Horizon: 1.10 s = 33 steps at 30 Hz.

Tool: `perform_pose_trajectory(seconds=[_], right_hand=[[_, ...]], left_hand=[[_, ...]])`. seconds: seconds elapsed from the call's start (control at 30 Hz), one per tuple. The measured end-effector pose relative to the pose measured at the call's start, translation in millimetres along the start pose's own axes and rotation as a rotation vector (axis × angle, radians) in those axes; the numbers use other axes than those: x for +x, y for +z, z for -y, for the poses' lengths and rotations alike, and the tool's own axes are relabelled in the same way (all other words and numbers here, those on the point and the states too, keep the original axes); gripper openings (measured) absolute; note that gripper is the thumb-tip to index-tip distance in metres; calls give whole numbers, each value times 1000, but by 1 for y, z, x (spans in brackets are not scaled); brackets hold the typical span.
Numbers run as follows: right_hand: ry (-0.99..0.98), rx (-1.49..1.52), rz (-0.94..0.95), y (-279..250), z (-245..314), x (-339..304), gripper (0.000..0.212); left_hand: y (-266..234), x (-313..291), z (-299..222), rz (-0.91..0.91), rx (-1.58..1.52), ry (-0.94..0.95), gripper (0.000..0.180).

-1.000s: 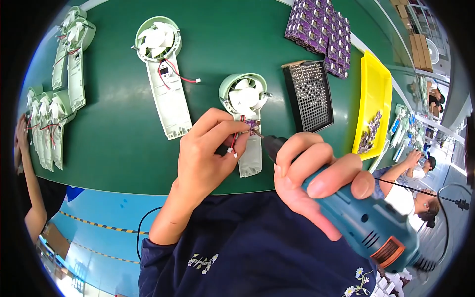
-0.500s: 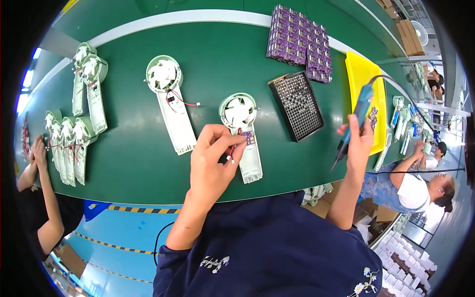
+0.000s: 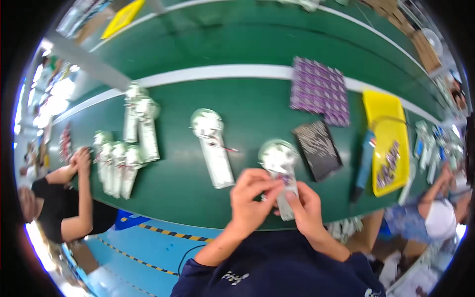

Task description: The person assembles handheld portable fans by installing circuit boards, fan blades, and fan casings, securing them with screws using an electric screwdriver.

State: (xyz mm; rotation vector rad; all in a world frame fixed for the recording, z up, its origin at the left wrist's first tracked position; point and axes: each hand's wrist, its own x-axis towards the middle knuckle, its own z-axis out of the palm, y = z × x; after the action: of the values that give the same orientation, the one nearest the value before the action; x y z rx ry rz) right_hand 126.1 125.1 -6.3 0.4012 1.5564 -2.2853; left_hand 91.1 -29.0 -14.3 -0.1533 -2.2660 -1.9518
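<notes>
A pale green handheld fan (image 3: pixel 278 157), its handle housing lying open, is on the green table right in front of me. My left hand (image 3: pixel 251 198) comes in from the left, thumb and fingers pinched at a small purple circuit board (image 3: pixel 284 179) on the upper handle. Blur hides exactly how the fingertips meet the board. My right hand (image 3: pixel 309 207) grips the handle's right side, thumb on top. An electric screwdriver (image 3: pixel 365 166), teal with a black nose, is beside the yellow tray (image 3: pixel 380 185), apart from both hands.
Another open fan (image 3: pixel 213 148) lies left of mine, with several more fans (image 3: pixel 116 166) farther left. A black perforated box (image 3: pixel 319 151) and purple circuit board panels (image 3: pixel 319 89) are at the right. Co-workers sit at both sides; one person's hands (image 3: pixel 80 158) rest near the left fans.
My right hand has let go of the screwdriver and moved left onto the fan handle. My left hand stays at the circuit board. The whole view has shifted and blurred.
</notes>
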Motion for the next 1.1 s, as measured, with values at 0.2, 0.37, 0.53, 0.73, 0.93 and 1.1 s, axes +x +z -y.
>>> perform_pose_trajectory(seconds=[0.2, 0.37, 0.53, 0.73, 0.93, 1.1], right_hand=[[-168, -75, -26, 3, -14, -5, 28], [-113, -35, 27, -2, -8, 14, 28], [-136, -23, 9, 9, 2, 28, 27], [-170, -32, -13, 23, -7, 26, 26], [-386, -324, -102, 38, -16, 31, 23], [-444, -447, 122, 74, -11, 37, 30]], left_hand=[[5, -8, 2, -10, -86, 4, 21], [1, -4, 10, -50, -41, -31, 23], [4, 3, 8, -173, -76, -45, 23], [6, -17, -1, -244, -112, -220, 22], [0, -23, -23, -203, 8, -190, 34], [-33, -26, -22, -444, 153, -156, 30]])
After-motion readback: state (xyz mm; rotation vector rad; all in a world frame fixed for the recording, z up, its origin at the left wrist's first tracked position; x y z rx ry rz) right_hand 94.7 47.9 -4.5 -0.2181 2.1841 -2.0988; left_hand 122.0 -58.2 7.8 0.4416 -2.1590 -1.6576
